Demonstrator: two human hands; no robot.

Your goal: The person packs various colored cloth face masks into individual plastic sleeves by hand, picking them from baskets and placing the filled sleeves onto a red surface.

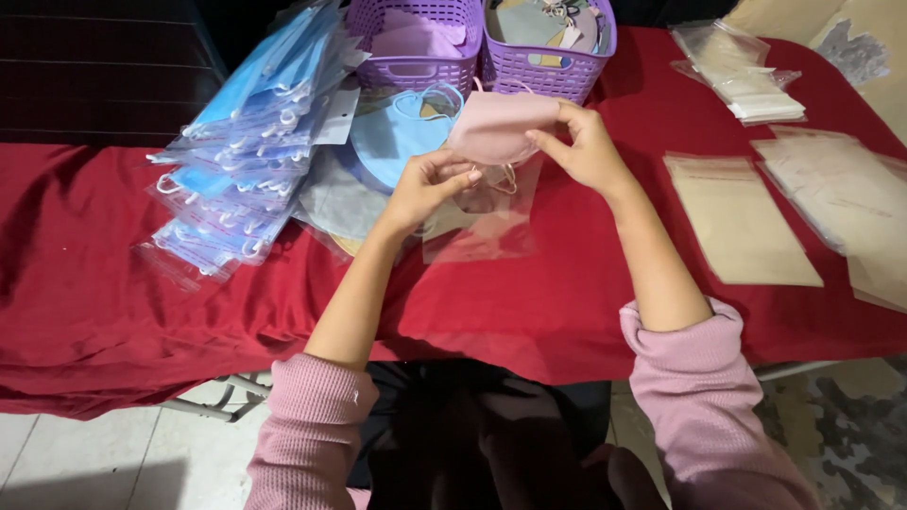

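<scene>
Pinching a pink mask [499, 127] from both sides, the 2 hands hold it raised above the red cloth [529, 302]. Left hand [430, 187]: fingers [455, 174] curled tight, tips gripping the mask's lower left edge. Right hand [584, 146]: thumb and fingers closed on the mask's right edge, remaining fingers bent behind it. Pink sleeves are pushed up both forearms.

Directly below the mask, a clear bag [482, 231] lies flat on the cloth; an ear loop hangs over it. Right of the right forearm lie flat tan packets [739, 222], with more clear packets [841, 194] beyond them. Left of the left hand, a stack of bagged blue masks [248, 142] leans over loose blue and grey masks [392, 132]. At the far edge stand 2 purple baskets [548, 66], side by side, touching, both holding masks. A further bundle of clear bags [742, 76] lies far right.
</scene>
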